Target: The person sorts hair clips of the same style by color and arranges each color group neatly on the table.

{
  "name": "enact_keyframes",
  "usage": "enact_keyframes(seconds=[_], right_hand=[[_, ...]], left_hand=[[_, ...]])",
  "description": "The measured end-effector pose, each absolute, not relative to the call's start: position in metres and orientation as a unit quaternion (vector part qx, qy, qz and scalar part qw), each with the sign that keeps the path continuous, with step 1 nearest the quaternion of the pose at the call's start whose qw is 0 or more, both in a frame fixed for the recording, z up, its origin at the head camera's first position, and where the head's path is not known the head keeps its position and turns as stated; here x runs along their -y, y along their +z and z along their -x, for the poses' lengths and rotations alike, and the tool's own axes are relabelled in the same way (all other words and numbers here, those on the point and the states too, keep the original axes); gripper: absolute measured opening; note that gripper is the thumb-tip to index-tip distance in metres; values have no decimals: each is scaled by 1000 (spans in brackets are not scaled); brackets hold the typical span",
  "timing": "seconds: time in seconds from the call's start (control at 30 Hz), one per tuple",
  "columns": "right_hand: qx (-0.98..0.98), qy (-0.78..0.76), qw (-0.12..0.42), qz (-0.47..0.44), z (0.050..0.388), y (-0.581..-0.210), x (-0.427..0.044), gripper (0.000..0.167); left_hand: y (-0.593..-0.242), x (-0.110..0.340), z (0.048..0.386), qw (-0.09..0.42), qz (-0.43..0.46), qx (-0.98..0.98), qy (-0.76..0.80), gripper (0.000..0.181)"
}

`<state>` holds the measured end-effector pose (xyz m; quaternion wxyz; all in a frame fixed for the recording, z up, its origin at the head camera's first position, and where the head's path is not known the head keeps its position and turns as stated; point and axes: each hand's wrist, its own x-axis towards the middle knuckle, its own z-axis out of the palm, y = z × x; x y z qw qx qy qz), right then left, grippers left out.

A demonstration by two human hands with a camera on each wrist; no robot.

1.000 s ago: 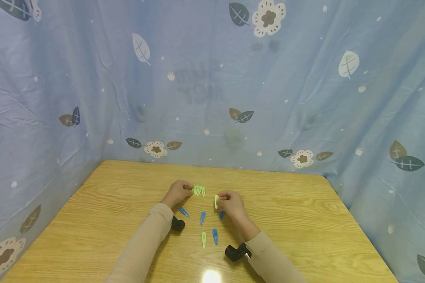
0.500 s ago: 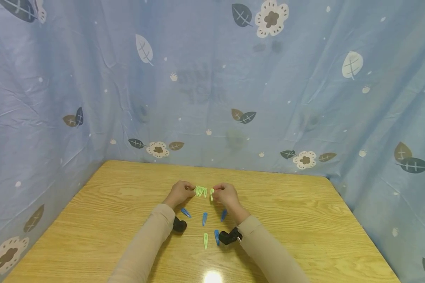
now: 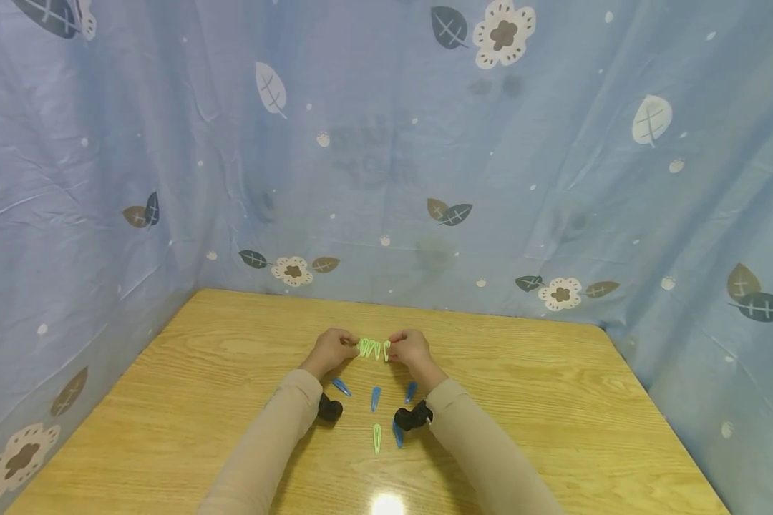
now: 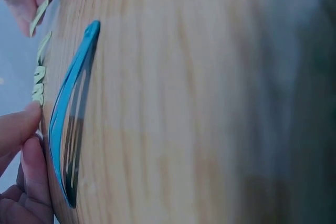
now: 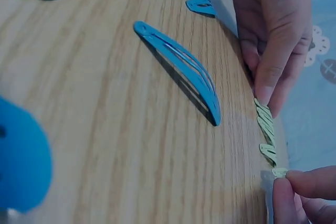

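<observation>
Several light green snap hair clips (image 3: 368, 348) form a close row near the back of the table. My left hand (image 3: 331, 352) pinches the left end of this row between thumb and finger. My right hand (image 3: 411, 352) pinches another green hair clip (image 3: 387, 350), just right of the row with a small gap. In the right wrist view, the row of clips (image 5: 265, 124) slants between both hands, and my right fingertips (image 5: 296, 183) hold the single green clip (image 5: 279, 172). The left wrist view shows my left hand (image 4: 23, 161) at the row's lower end.
Blue hair clips lie nearer me: one by the left wrist (image 3: 342, 387), one in the middle (image 3: 376, 399), one at right (image 3: 411, 392), and one (image 3: 398, 435) partly behind the right wrist camera (image 3: 414, 416). A loose green clip (image 3: 377, 438) lies in front. A blue curtain (image 3: 386, 143) surrounds the table.
My right hand has moved left and away from me with its green clip, up to the row. My left hand has stayed at the row's left end.
</observation>
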<state>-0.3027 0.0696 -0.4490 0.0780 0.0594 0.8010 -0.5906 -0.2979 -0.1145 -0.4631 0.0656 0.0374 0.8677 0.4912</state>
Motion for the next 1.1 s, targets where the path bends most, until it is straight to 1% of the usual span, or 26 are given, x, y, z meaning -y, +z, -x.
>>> enact_keyframes(seconds=[0.37,0.63,0.87,1.1], right_hand=[[-856,-513,49,-48,307,-449,-62,14],[-874,-482,38,-47,307,-451,-59,12],[-871,-489,31,-45,305,-452,-59,13],[-843,-536,41,-36,297,-450,-64,16]], left_hand=[[-464,114,299,63,-35,-873,482,28],[-464,115,300,56,-36,-881,469,27],[-464,115,300,55,-39,-880,469,27],[-465,115,301,62,-32,-876,478,28]])
